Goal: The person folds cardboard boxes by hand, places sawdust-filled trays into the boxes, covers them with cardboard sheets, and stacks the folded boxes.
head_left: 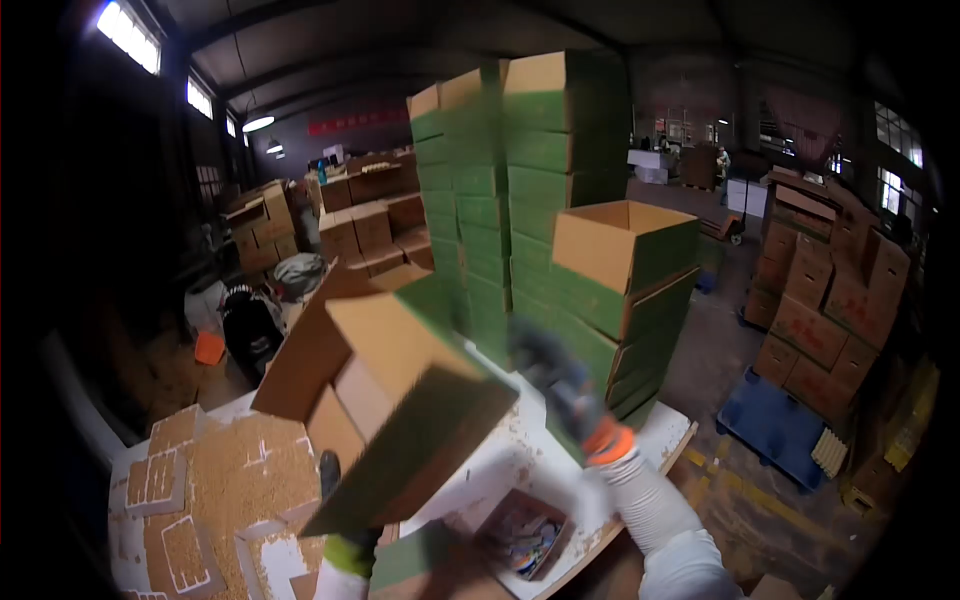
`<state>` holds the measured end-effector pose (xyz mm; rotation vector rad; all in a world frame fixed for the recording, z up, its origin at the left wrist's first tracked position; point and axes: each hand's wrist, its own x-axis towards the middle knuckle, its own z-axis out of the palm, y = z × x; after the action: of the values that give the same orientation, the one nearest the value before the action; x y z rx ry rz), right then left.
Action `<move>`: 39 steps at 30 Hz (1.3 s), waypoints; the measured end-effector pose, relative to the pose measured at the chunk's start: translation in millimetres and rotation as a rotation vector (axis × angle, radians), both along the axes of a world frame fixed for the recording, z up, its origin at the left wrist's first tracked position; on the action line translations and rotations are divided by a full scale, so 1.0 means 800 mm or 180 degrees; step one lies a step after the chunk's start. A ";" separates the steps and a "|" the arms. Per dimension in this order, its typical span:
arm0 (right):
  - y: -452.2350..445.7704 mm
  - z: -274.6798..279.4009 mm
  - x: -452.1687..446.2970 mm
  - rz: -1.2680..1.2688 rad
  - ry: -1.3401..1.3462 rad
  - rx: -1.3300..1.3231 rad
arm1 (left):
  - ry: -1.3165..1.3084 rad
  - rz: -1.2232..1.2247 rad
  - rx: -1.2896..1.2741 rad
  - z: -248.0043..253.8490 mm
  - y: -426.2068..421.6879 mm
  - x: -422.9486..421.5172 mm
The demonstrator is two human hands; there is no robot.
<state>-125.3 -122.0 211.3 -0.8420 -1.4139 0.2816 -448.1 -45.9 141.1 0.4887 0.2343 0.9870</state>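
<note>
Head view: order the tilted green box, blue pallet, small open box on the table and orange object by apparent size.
1. Tilted green box, enlarged by nearness
2. Blue pallet
3. Small open box
4. Orange object

Our one view, worn on the head, facing forward and down from close by
We look from above and behind the right hand point(553, 370) and the left hand point(330, 472), near enough that both forearms point(650, 505) enter at the lower edge; the counter point(500, 440) spreads below the hands, and our wide, dark-rimmed view reaches beyond them to the roof point(400, 55).
</note>
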 end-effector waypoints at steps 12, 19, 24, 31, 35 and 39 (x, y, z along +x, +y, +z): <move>0.011 -0.076 0.636 -0.3403 -0.1243 0.0660 | 0.1942 -0.0280 0.1959 0.192 0.035 0.473; 0.003 -0.099 0.586 -0.3417 0.0142 0.0720 | 0.2704 0.1898 0.7200 0.100 0.097 0.529; 0.013 -0.068 0.560 -0.2919 0.0768 0.1125 | 0.3790 0.1147 0.6680 0.083 0.090 0.516; -0.069 -0.064 0.365 -0.3620 0.0137 0.1061 | 0.3034 -0.0309 0.2499 -0.057 0.050 0.211; -0.110 -0.176 0.068 -0.1343 -0.0108 -0.1098 | 0.4099 0.2867 0.1534 -0.284 0.014 -0.128; -0.152 -0.388 -0.151 -0.0881 -0.2428 -0.1239 | 0.5569 0.2823 0.0047 -0.337 -0.142 -0.335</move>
<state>-246.3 -243.9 -99.1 -1.5588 -1.9432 0.0082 -716.0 -159.8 -128.5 1.2204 2.1473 1.1311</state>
